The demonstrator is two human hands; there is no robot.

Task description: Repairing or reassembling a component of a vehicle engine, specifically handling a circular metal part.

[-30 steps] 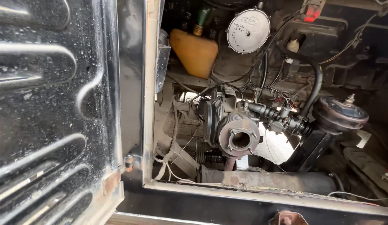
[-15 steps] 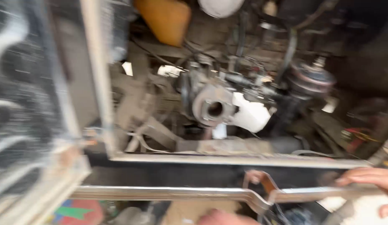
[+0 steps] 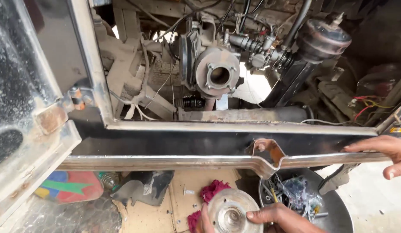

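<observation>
**Round hub flange held low below an open engine bay**

Fingers [image 3: 263, 214] of one hand curl over the rim of a round metal hub flange [image 3: 231, 214], with a thumb [image 3: 204, 215] pressing its left edge, at the near bottom of the view. The wrists are cut off by the frame, so it cannot be told for certain which hand grips it; it reads as the left hand [image 3: 278, 218]. The right hand [image 3: 383, 151] rests loosely open at the far right, fingertips on the bright sill [image 3: 174, 162] of the vehicle's rear opening and holding nothing.

A second ago the view showed only the engine bay and no hands. Half a second ago the head tipped down and the right hand came into sight at the sill. Now the flange has come into view in the grip, below the sill and just right of a crimson rag [image 3: 213, 190] on a sheet of cardboard [image 3: 183, 203].

Farther in, a matching bolt face with a central bore [image 3: 218, 75] sits bare on the engine, well apart from the held part. A dark metal bowl [image 3: 338, 211] of loose hardware sits just right of the flange. The open hatch door [image 3: 28, 103] stands at left.
</observation>
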